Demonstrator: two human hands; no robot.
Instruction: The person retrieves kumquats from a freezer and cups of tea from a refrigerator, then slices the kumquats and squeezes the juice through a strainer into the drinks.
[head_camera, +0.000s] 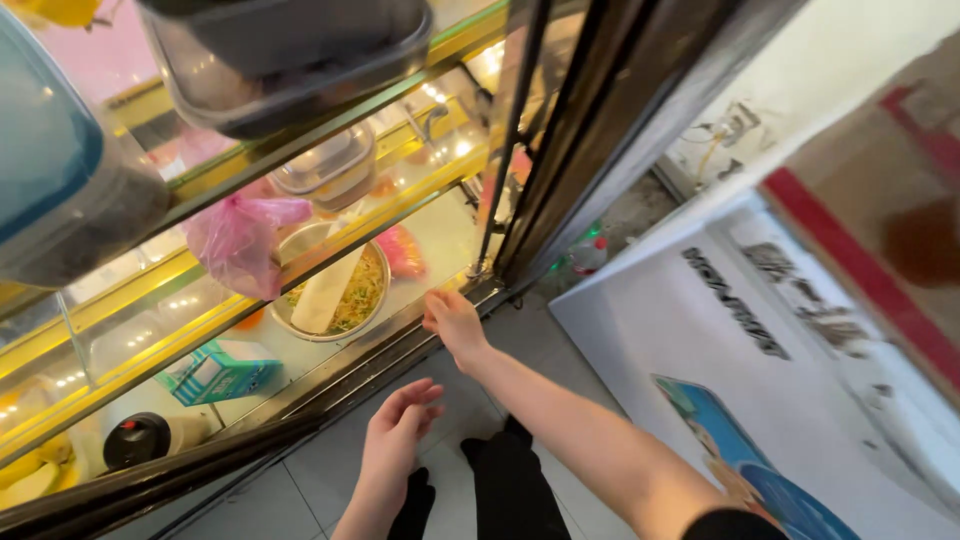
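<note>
Glass case frame (400, 335) meets right hand (452, 320).

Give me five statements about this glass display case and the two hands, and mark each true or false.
1. The right hand touches the lower frame of the glass case. True.
2. The left hand holds a pink bag. False: it is empty, fingers spread, below the case.
3. A round metal bowl with yellowish shreds sits inside. True.
4. The pink plastic bag lies on the floor tiles. False: it is inside the case.
5. A teal and white carton lies inside. True.
</note>
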